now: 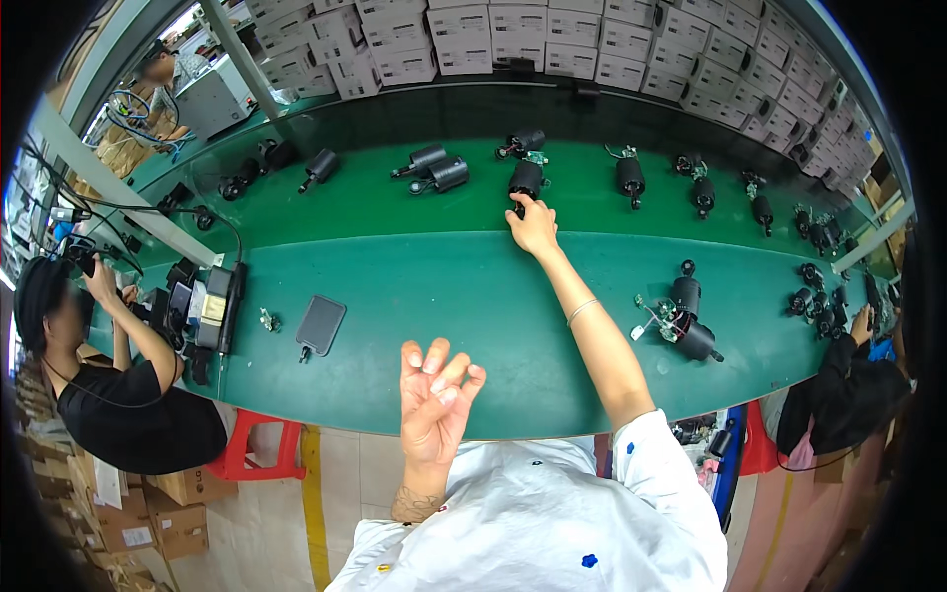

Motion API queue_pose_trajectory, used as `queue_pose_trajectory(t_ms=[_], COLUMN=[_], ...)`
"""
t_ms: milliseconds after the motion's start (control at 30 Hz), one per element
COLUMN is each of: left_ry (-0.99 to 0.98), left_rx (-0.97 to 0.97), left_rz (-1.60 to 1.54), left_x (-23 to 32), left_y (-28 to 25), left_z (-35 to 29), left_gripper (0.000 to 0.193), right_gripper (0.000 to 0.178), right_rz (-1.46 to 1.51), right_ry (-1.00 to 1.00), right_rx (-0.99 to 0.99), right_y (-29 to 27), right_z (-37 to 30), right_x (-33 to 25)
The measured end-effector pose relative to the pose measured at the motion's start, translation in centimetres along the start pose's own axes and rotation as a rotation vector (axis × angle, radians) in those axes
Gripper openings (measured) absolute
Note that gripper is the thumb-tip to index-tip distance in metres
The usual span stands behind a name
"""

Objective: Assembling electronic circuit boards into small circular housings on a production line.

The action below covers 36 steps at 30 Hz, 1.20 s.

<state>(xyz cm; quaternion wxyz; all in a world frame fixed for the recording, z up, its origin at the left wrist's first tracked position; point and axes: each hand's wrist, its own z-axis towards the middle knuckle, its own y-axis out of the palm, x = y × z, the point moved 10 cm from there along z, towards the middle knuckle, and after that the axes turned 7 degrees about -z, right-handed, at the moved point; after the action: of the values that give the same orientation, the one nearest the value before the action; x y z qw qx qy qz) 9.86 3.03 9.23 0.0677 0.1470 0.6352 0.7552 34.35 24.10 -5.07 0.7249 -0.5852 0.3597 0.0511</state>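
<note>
My right hand (535,227) reaches far across the green bench. Its fingers close on the near end of a black cylinder (526,178), partly hiding that end. A small green circuit board (536,157) and another black cylinder (530,141) lie just beyond. My left hand (434,405) is raised over the near edge of the bench, palm up, with loosely curled fingers apart and nothing visible in them. A flat dark grey rectangular piece (322,326) lies to its left. Right of my right forearm rest two black cylinders (686,294) (695,340) with wires and circuit boards.
More black cylinders (440,175) line the far strip of the green bench (473,286). White boxes (460,39) are stacked behind. One person (128,395) sits at the left, another (853,385) at the right. Electronic equipment (202,306) stands near the left person.
</note>
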Motion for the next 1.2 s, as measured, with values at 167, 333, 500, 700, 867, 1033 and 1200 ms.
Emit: queue_pose_trajectory(t_ms=[167,333,500,700,867,1033,1200], left_ry=[-0.070,-0.103,-0.160,-0.187,-0.116,-0.021,-0.137], left_rx=[-0.050,-0.075,-0.087,-0.084,-0.051,0.162,0.104], left_rz=[-0.052,-0.086,-0.134,-0.138,0.209,0.801,0.726], left_x=[-1.1,-1.5,-2.5,-3.3,-3.8,-3.9,-5.5], left_y=[1.6,2.4,2.3,1.7,-0.9,-3.5,-3.8], left_z=[-0.5,-0.6,-0.5,-0.3,1.0,2.1,1.4], left_gripper=[0.051,0.050,0.049,0.049,0.054,0.065,0.072], right_gripper=[0.029,0.019,0.021,0.022,0.023,0.017,0.013], right_rz=[0.257,0.426,0.794,1.037,1.092,0.885,0.808], right_ry=[-0.039,0.015,0.075,-0.001,-0.095,-0.166,-0.526], right_rx=[0.105,0.152,0.033,-0.019,-0.098,-0.132,-0.427], right_y=[-0.9,-3.9,-5.4,-9.6,-11.8,-11.8,-12.9], right_z=[1.0,-1.6,-5.3,-12.8,-20.1,-26.3,-28.0], right_x=[1.9,1.7,3.1,1.2,-1.1,-2.0,-4.4])
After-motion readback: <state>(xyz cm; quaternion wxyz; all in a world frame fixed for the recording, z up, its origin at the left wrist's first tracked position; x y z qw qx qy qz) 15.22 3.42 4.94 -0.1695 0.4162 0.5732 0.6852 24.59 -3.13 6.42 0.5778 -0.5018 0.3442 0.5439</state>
